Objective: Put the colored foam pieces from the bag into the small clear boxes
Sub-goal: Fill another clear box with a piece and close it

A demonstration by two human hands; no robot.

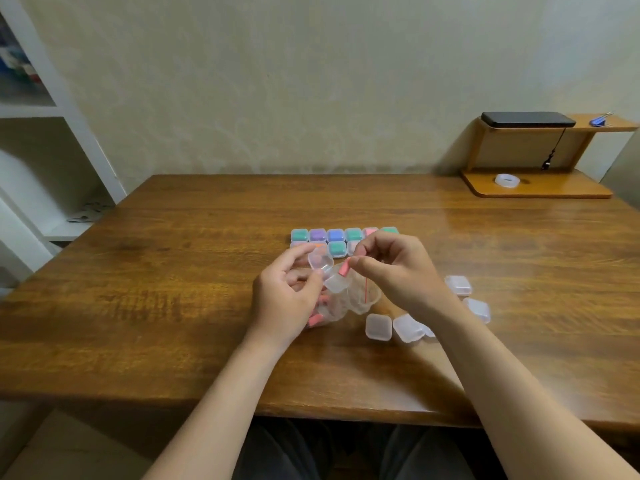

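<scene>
- Pink foam piece (pixel 344 269): pinched between thumb and forefinger of right hand (pixel 394 271), poised just above the open clear box (pixel 327 271), above the counter (pixel 173 271) at centre.
- Open clear box: hinged lid raised, gripped by fingers of left hand (pixel 287 299); body tilted toward the foam piece.
- Step in hand, by judgement: seating the piece in the box. Best done by levelling the box, pressing the foam flat into the base so that no edge rides over the rim, then snapping the lid closed.
- Clear bag (pixel 346 303): crumpled beneath and between both hands, further pink pieces (pixel 316 320) visible inside near the left wrist.
- Empty boxes (pixel 379 327): scattered closed on the counter near the right forearm, several well within reach.
- Filled boxes (pixel 335 235): two rows beyond the hands, showing green, purple, blue and pink contents; front row partly hidden behind the fingers.
- Progress, by judgement: roughly midway, given empties and bagged pieces remaining.
- Wooden shelf (pixel 533 188): far right corner, bearing a tape roll (pixel 504 180) and a dark flat case (pixel 526 120).
</scene>
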